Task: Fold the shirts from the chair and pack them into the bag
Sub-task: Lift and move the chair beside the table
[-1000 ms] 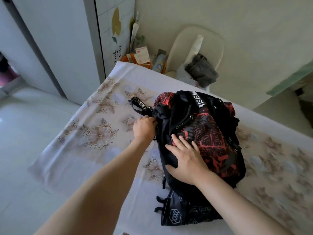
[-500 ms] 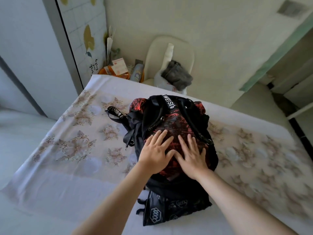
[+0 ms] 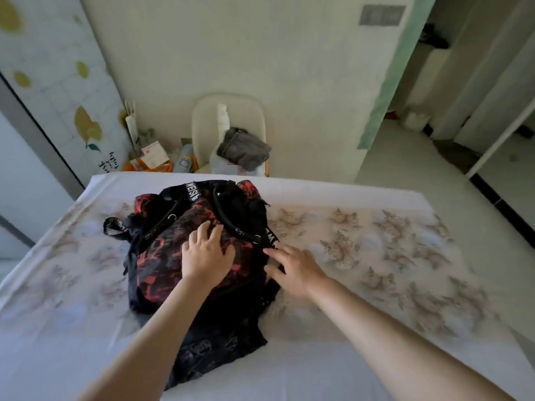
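A black and red backpack [image 3: 162, 264] lies bulging on the bed, its straps up. My left hand [image 3: 207, 256] presses flat on its top with fingers spread. My right hand [image 3: 295, 267] lies with straight fingers at the bag's right side, by a strap [image 3: 241, 227]. Behind the bed a white chair [image 3: 202, 123] holds a crumpled grey garment [image 3: 244, 147] and a white one [image 3: 224, 166] under it.
The bed [image 3: 376, 256] carries a white sheet with a pale flower print. Boxes and bottles [image 3: 162, 160] crowd the floor left of the chair. A wardrobe door [image 3: 58, 96] stands at the left, and a doorway [image 3: 451, 82] opens at the right.
My right hand slid off the bag's top to its right side. My left hand moved from the bag's left edge onto its top. The view shifted to the right.
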Available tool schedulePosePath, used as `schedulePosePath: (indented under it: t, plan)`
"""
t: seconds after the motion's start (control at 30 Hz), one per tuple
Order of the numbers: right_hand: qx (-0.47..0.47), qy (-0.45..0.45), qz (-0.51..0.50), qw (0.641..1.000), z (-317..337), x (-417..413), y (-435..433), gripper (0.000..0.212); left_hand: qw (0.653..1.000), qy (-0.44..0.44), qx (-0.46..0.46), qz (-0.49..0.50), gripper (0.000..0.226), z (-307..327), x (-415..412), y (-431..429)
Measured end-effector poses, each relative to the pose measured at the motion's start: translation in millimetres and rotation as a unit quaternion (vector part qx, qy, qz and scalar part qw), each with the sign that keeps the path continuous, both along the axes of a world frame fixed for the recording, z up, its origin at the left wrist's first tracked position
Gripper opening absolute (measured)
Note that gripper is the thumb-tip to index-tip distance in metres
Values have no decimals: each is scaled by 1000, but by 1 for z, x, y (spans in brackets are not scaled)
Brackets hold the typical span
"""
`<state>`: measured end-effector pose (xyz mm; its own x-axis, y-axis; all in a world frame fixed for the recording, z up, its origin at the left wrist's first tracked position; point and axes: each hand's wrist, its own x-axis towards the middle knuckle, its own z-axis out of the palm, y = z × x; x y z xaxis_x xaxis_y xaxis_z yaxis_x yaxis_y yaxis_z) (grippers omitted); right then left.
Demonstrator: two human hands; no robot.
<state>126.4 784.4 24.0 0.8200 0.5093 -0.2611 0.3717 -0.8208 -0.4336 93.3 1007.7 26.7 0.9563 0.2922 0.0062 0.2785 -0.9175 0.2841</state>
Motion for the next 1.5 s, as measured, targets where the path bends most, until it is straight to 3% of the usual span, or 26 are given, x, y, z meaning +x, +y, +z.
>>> schedulePosePath:
  t: [0.13,0.33,0.47,0.67,0.87,0.97,1.17,1.3,1.4,1.5]
  plan:
    - [28,-17,-62,998,20,10,-146,51,997,0,-51,-59,57,15,20,-148]
    - [22,-10,-226,974,29,6,-353,48,961,107,-122,-225,49,17,44,-351]
    - [-2,-21,-342,939,28,-35,-484,41,915,160,-143,-343,41,12,51,-485]
    - [-100,4,-487,868,15,-135,-641,31,833,165,-148,-507,33,-3,33,-663]
    - [-197,8,-555,808,22,-233,-746,41,745,228,-169,-603,45,-5,-37,-793]
    - [-208,-1,-575,791,16,-259,-788,48,719,258,-159,-626,51,-10,-73,-851]
    - [-116,8,-563,818,-21,-283,-874,78,714,297,-139,-618,82,-37,-143,-956]
    - [38,81,-618,781,-36,-278,-913,89,742,324,-158,-565,114,-58,-192,-1000]
    - [126,110,-623,764,-48,-271,-921,92,774,306,-186,-522,113,-70,-219,-1011]
    - [139,110,-620,764,-59,-260,-919,96,781,316,-197,-502,102,-73,-216,-1009]
